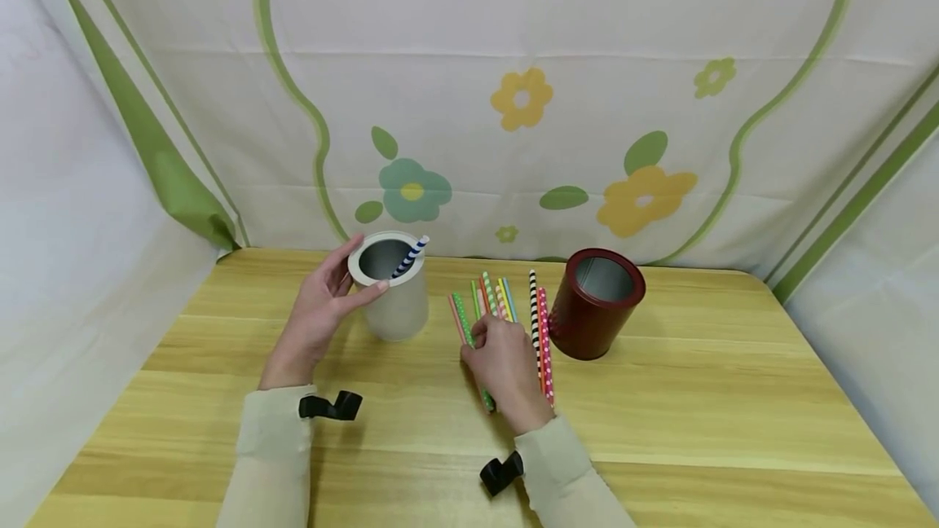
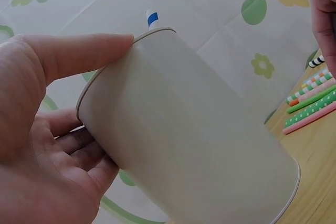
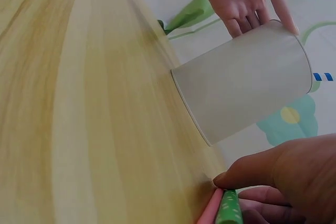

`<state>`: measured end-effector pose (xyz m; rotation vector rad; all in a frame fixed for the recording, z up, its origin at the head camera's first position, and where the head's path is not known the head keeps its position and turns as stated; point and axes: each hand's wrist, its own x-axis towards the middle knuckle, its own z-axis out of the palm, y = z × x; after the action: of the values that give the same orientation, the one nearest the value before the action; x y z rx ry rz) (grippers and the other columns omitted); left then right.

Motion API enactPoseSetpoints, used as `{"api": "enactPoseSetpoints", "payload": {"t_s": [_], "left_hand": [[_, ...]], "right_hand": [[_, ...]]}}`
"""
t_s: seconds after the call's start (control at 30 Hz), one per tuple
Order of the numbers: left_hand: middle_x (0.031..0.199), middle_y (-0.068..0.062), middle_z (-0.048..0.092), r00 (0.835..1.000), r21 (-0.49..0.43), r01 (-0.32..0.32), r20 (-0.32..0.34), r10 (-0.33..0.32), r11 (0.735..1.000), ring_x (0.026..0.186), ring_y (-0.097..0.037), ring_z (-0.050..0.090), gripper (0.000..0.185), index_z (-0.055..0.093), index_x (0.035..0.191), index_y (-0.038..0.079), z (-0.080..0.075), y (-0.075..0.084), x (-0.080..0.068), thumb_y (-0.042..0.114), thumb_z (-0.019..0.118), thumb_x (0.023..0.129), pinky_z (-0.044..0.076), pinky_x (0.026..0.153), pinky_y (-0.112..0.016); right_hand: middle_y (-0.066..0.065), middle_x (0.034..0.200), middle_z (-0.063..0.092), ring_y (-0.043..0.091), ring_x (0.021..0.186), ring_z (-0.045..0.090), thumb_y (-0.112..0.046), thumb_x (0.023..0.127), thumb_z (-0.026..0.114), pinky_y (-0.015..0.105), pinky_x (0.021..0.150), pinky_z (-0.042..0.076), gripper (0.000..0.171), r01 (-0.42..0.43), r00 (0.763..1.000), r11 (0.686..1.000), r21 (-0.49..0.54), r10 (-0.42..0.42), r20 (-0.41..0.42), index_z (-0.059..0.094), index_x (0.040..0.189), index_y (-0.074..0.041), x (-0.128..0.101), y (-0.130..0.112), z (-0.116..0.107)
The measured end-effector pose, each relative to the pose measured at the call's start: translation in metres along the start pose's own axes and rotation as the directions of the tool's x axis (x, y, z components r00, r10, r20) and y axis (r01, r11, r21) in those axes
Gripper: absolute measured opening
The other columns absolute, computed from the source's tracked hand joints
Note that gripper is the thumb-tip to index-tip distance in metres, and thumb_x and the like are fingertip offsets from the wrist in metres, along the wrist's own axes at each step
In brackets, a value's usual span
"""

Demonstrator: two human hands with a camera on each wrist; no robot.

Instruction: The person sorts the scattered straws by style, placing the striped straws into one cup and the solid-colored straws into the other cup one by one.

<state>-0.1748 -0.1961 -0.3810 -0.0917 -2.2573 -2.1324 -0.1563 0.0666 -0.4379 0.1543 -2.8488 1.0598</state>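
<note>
- We see the white cup [image 1: 392, 292], a plain matte cylinder with a pale rim and grey metal inside, standing on the wooden surface [image 1: 697, 398].
- A blue-and-white striped straw [image 1: 409, 257] leans inside the white cup.
- Our left hand [image 1: 319, 318] clasps the white cup's rim, thumb in front, fingers behind.
- Our right hand [image 1: 506, 369], just right of the white cup, pinches a green dotted straw [image 1: 462, 314] from the loose straws [image 1: 539, 324].
- A dark red cup [image 1: 596, 304] stands beyond those, further right of the white cup.
</note>
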Motion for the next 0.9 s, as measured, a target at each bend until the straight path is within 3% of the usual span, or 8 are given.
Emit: {"api": "enactPoseSetpoints", "payload": {"t_s": [0.4,0.63,0.9], "left_hand": [[0.182,-0.005,0.018,1.0,-0.008,0.006,-0.002,-0.007,1.0,0.169,-0.02,0.014,0.09,0.026,0.171,0.008,0.0,0.001,-0.001,0.001,0.077,0.097,0.011,0.139,-0.041],[0.182,-0.007,0.018,1.0,0.008,0.003,0.016,-0.003,1.0,0.169,-0.022,0.014,0.091,0.025,0.172,0.009,0.0,-0.003,0.003,0.003,0.077,0.097,0.013,0.139,-0.042],[0.182,-0.007,0.018,1.0,0.01,0.006,0.007,-0.006,1.0,0.17,-0.023,0.013,0.092,0.024,0.172,0.008,-0.003,-0.009,0.007,0.003,0.077,0.097,0.012,0.139,-0.043]], "right_hand": [[0.002,0.081,0.077,0.01,0.068,0.067,-0.014,0.088,0.085,0.029,0.062,0.058,0.019,-0.04,0.999,0.991,0.124,0.039,0.01,0.081,0.105,-0.007,0.004,-0.004,-0.011],[0.002,0.084,0.079,0.009,0.071,0.072,-0.014,0.09,0.083,0.03,0.065,0.06,0.017,-0.038,0.998,0.974,0.223,0.049,-0.047,0.082,0.107,-0.009,0.008,-0.002,-0.02],[0.006,0.09,0.081,0.015,0.078,0.074,-0.014,0.094,0.083,0.027,0.068,0.061,0.018,0.033,0.994,0.945,0.325,0.004,-0.113,0.082,0.111,-0.007,0.014,-0.001,-0.031]]}}
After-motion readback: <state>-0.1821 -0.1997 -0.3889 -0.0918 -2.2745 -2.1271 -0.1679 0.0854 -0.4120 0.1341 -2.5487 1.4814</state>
